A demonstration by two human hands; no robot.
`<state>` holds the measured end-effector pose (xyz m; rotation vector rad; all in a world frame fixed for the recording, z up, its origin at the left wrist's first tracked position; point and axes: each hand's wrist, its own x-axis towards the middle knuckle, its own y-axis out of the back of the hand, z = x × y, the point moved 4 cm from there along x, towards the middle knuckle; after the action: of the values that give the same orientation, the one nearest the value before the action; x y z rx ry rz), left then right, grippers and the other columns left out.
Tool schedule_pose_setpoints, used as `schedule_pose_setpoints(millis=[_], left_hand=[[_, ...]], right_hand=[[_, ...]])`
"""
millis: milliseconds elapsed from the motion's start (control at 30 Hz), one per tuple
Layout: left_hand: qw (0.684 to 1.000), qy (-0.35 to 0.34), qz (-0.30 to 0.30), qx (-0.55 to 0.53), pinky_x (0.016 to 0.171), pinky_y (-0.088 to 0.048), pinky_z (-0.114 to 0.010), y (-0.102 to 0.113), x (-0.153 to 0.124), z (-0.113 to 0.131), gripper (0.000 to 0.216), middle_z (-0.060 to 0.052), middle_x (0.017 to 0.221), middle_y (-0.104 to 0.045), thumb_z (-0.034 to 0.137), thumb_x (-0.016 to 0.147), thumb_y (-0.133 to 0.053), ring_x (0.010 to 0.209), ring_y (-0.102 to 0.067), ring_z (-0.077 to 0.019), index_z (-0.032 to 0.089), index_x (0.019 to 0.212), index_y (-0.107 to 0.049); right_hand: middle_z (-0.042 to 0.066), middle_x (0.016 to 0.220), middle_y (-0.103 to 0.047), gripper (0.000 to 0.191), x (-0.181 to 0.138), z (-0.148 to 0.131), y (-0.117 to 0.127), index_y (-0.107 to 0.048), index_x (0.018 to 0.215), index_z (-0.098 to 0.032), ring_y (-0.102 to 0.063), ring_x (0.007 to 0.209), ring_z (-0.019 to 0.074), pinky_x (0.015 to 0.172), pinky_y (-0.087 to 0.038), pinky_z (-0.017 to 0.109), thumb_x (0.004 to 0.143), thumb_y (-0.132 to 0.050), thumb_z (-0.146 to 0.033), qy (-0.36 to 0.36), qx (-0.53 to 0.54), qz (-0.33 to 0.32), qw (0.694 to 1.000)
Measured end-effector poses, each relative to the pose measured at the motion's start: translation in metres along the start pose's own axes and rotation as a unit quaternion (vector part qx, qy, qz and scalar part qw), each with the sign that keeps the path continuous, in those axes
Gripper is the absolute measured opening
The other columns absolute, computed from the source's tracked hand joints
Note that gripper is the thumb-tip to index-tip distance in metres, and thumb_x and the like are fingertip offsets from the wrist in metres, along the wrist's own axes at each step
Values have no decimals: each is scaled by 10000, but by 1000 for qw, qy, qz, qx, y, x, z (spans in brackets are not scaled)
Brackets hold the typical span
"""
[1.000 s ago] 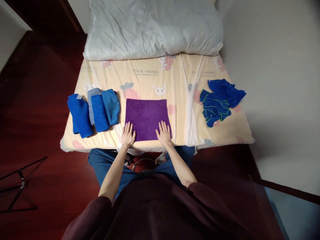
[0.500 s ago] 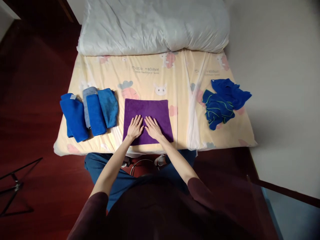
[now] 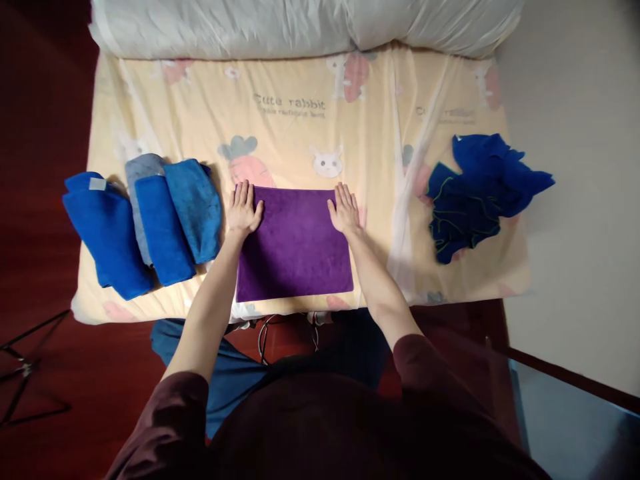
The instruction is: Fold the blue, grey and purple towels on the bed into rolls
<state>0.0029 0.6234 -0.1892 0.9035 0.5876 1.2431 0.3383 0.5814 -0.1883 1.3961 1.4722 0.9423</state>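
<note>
A purple towel [image 3: 294,247] lies flat on the yellow cartoon-print bed sheet [image 3: 300,127], close to the near edge. My left hand [image 3: 243,209] rests flat on its far left corner, fingers spread. My right hand [image 3: 344,209] lies flat on its far right corner, fingers apart too. Neither hand grips the cloth. To the left sit several folded blue towels [image 3: 145,223] side by side. A heap of crumpled dark blue towels [image 3: 480,193] lies to the right.
A white pillow or duvet [image 3: 300,27] runs along the far edge of the bed. Dark red floor shows to the left, with a black stand [image 3: 25,367] on it. A pale wall stands on the right.
My hands slid from the towel's near edge to its middle, then apart to its far corners. The camera has moved closer to the bed.
</note>
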Motion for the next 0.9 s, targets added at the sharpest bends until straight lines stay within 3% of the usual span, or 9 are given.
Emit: schedule_pose_setpoints(millis=[233, 367, 500, 633, 767, 900], left_hand=[[1000, 19, -1, 8, 1311, 27, -509, 0, -1, 5, 776, -137, 1720, -164, 547, 1023, -345, 1611, -49, -276, 64, 1626, -276], [1000, 22, 5, 18, 1309, 12, -532, 7, -28, 14, 744, -146, 1715, -174, 524, 1035, -319, 1611, -59, -277, 60, 1616, -301], [1000, 15, 9, 25, 1316, -48, -518, 16, -92, 19, 710, -133, 1713, -181, 495, 1038, -336, 1607, -98, -278, 87, 1619, -316], [999, 1, 7, 36, 1314, -117, -511, 26, -179, 23, 666, -133, 1710, -194, 444, 1057, -307, 1603, -116, -277, 91, 1622, -312], [998, -32, 3, 55, 1309, -143, -521, 31, -266, 27, 615, -120, 1706, -215, 384, 1069, -295, 1595, -152, -273, 132, 1629, -312], [996, -52, 8, 66, 1296, -196, -539, 30, -332, 23, 586, -123, 1686, -280, 359, 1068, -339, 1578, -221, -275, 187, 1628, -327]], right_hand=[[106, 1742, -104, 666, 4, 5, -4, -117, 1661, -83, -24, 1621, 258, 1311, 44, 551, 1071, -210, -379, -5, 1, 2, 1000], [148, 1736, -86, 670, -16, -6, 5, -159, 1646, -40, 3, 1620, 285, 1293, 59, 598, 1068, -248, -367, -13, -12, 41, 999], [118, 1732, -129, 632, -68, -8, 8, -200, 1646, -78, -44, 1621, 258, 1308, -4, 580, 1078, -253, -350, 34, -12, 58, 998], [99, 1706, -239, 598, -133, 6, 5, -282, 1633, -109, -132, 1612, 220, 1333, -103, 501, 1087, -269, -352, 69, 29, 70, 995], [87, 1676, -319, 558, -202, 16, -2, -349, 1616, -154, -223, 1591, 217, 1329, -175, 505, 1088, -279, -323, 94, 66, 94, 989], [71, 1625, -418, 512, -269, 20, -13, -472, 1557, -215, -351, 1543, 220, 1292, -298, 513, 1074, -309, -267, 109, 111, 126, 980]])
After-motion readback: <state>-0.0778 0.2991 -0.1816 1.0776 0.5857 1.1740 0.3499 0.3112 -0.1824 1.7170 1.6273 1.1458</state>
